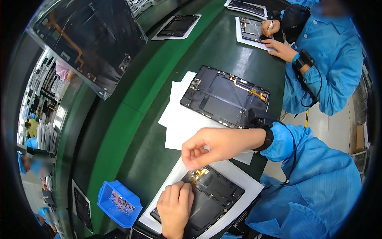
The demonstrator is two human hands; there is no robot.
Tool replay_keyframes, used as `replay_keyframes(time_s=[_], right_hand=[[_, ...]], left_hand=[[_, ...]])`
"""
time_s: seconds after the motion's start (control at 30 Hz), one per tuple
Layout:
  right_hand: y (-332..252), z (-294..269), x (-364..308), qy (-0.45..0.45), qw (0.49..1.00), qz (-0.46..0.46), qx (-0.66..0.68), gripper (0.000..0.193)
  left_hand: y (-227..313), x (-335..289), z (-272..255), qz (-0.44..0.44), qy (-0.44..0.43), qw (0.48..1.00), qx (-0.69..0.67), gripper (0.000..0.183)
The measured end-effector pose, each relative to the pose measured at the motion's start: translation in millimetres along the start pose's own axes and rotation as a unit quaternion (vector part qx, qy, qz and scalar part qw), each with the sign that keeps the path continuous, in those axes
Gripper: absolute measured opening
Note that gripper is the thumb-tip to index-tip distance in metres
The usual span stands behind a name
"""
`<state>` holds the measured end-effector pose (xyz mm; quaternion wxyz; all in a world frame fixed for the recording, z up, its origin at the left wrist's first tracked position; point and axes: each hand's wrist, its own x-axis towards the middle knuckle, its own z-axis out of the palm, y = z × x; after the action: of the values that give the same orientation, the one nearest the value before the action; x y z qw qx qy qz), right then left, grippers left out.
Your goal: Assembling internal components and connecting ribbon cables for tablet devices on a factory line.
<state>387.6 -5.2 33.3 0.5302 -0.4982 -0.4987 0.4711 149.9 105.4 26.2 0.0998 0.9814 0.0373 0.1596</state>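
In front of me, a black tablet housing [217, 191] with an orange flex cable [199, 175] lies on a white foam sheet [248, 185]. My left hand [175, 203] rests on its left part, fingers bent and together beside the cable; their tips are hidden. Just above the cable hovers my right hand [211, 145], its fingers curled and thumb against the forefinger in a pinch. Whatever either hand holds is too small or hidden to make out. A black strap [267, 138] circles my right wrist.
Beyond my right arm, a second open tablet housing [223, 95] lies on white sheets [179, 129]. A blue bin [119, 204] holds small reddish pieces. A bagged panel [89, 40] rises at upper left. At upper right, a co-worker in blue [330, 55] works on another housing [251, 30].
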Motion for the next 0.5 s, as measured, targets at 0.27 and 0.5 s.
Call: replay_keyframes(time_s=[0.27,0.5], right_hand=[[28.2,35.3,15.0,-0.099,0.950,-0.096,-0.280,0.013],[30.8,39.0,14.3,-0.046,0.890,-0.189,-0.412,0.012]], left_hand=[[6.9,-28.2,-16.4,-0.078,-0.078,0.992,-0.063,0.025],[6.9,-33.7,-6.6,-0.031,-0.048,0.998,-0.030,0.028]])
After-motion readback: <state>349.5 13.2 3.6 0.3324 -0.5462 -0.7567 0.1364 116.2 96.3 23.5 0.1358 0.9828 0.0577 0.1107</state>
